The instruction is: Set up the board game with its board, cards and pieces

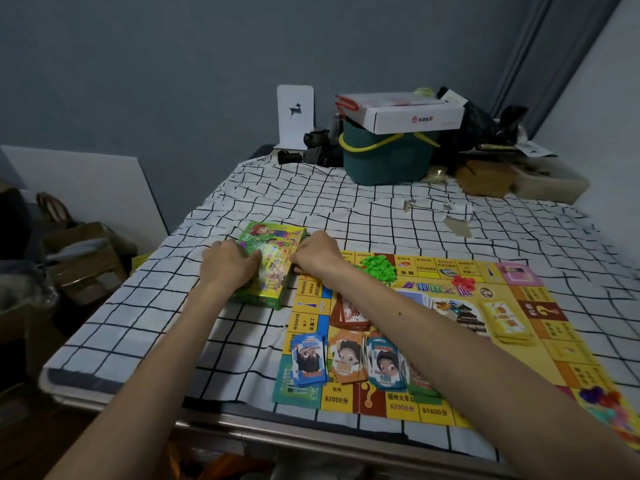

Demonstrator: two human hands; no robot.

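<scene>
The board lies flat and unfolded at near right. The green box lies flat just beside its far-left corner. A blue note stack, an orange note stack and a teal note stack sit side by side near the near-left edge. The green pieces and the red pieces are heaped toward the far edge. A yellow deck lies at right.

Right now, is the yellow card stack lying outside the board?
No, the yellow card stack lies on the board, just inside its right-hand row of squares.
</scene>
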